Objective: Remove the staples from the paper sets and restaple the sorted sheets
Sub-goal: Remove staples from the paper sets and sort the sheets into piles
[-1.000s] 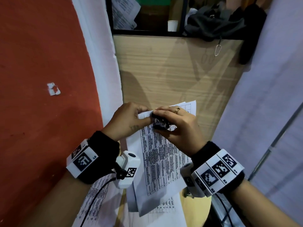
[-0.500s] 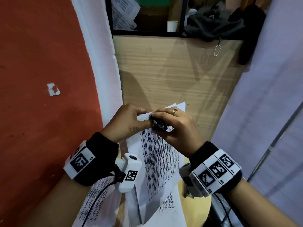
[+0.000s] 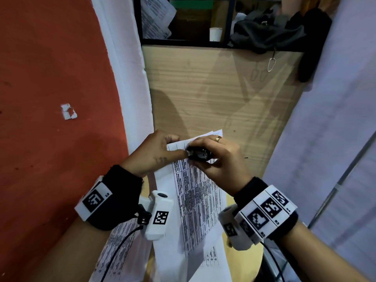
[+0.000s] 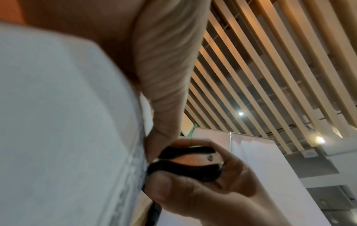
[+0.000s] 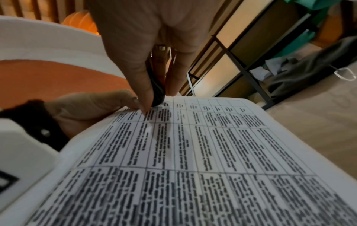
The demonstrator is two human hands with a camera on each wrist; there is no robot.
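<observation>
At the centre of the head view, the right hand (image 3: 221, 159) squeezed a small black staple remover with a metal pivot plate (image 3: 198, 154) between thumb and fingers, its tip set against the top left corner of a white stapled paper set printed with a dense black table (image 3: 199, 200). The left hand (image 3: 150, 153) pinched that same corner from the left, thumb on top, fingers curled behind the sheets. In the left wrist view the remover (image 4: 185, 163) looked nearly closed; the staple itself was too small to see.

To do this step well, I would judge that the left hand should keep the corner taut and close beside the tool, while the right draws the remover straight away from the sheets, not sideways, so the corner does not tear.

The set was held lifted above a pale wood-grain table (image 3: 213, 98). More printed sheets (image 3: 116, 247) lay at the lower left, under the left forearm. At the top of the frame stood a black-framed shelf (image 3: 183, 42), a white paper cup (image 3: 215, 34) and dark bundled cloth (image 3: 268, 33), all well apart from the hands. Nothing blocked the pull, though the fingers crowded the corner and hid the staple.
</observation>
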